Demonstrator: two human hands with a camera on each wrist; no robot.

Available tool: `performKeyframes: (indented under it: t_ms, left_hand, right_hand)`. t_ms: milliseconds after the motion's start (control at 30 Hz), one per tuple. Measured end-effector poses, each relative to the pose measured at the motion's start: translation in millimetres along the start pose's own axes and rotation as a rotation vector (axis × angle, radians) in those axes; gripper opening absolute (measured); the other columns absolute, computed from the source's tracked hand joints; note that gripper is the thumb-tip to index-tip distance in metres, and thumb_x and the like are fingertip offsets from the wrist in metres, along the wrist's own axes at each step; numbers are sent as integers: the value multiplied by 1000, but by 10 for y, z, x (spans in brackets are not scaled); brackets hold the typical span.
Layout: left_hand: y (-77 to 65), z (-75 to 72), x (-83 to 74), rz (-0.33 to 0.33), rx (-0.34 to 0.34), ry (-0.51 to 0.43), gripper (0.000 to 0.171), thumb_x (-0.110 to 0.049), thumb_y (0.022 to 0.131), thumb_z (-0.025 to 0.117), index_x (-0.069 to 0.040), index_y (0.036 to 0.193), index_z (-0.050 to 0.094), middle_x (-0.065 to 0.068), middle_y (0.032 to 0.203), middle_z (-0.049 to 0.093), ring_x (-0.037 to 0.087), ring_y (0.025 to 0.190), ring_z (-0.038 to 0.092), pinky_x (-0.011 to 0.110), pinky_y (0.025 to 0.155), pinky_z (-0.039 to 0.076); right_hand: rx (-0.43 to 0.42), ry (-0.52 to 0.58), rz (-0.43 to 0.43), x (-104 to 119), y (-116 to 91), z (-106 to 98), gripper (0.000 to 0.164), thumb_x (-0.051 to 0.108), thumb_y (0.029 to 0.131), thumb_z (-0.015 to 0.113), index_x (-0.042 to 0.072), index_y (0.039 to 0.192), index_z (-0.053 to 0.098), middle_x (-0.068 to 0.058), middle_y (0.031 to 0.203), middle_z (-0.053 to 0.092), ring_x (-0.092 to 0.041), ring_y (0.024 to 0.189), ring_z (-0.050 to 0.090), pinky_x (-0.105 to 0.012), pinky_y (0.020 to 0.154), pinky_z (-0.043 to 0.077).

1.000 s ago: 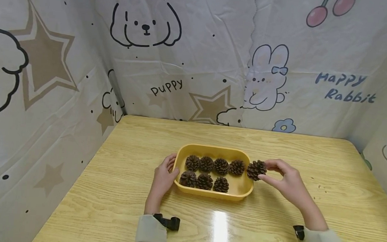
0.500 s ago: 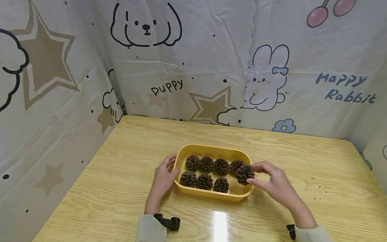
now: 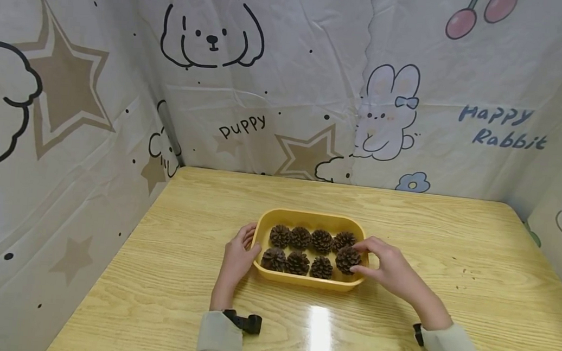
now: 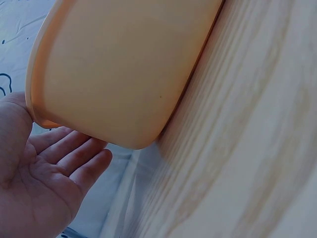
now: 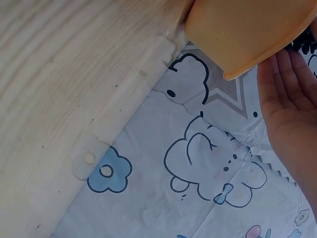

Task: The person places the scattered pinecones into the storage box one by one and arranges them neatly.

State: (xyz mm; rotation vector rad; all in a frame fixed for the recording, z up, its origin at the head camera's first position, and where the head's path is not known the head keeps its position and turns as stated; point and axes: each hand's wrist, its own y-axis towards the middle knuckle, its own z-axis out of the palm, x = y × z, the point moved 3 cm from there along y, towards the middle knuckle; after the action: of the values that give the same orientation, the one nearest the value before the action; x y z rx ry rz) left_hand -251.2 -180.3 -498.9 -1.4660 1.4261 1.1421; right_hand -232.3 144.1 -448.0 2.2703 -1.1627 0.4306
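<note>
On the table stands a yellow plastic tub [image 3: 298,279] with several brown pine cones [image 3: 299,237] in two rows. My left hand [image 3: 238,255] holds its left end, thumb over the rim and fingers along the outer side; the left wrist view shows these fingers [image 4: 91,166] by the tub's wall [image 4: 119,74]. Over the near right corner, my right hand [image 3: 392,266] pinches a pine cone [image 3: 347,260] between thumb and fingers, inside the rim. Whether this cone touches the bottom I cannot tell. The right wrist view catches only a dark bit of it beyond the rim.
The tub rests on a light wood-grain table [image 3: 178,320] with a bright glare streak [image 3: 320,336] in front. Printed cloth [image 3: 267,87] hangs behind the table and along both sides. Small dark specks [image 3: 459,272] lie on the tabletop at the right.
My right hand has carried the pine cone left from beyond the tub's right rim, then down and nearer, into the front right corner. My left hand and the tub have stayed put.
</note>
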Motion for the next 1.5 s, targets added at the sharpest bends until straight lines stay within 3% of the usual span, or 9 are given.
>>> performKeyframes:
  t_ms: [467,900,1500]
  left_hand:
    - [-4,6,-23,53,-25,37,50,-2,90,55,-4,140,50,24,137,56,37,130,54,41,110,50]
    - [-6,13,12,-16,-9,-2,52,-3,91,57,-8,142,49,18,141,55,31,134,52,39,115,46]
    - [-6,10,-1,8,-3,-4,51,-2,92,56,-6,142,49,21,141,54,34,134,51,41,115,45]
  right_hand:
    - [183,-91,6,81,86,5,39,21,83,75,4,117,65,-11,115,68,-29,105,65,-45,91,60]
    - [355,-33,2,100,191,56,36,15,83,75,3,115,66,-9,112,66,-27,101,65,-40,84,62]
    - [412,5,27,86,231,72,38,11,84,74,-1,119,64,-13,115,65,-33,106,64,-43,88,61]
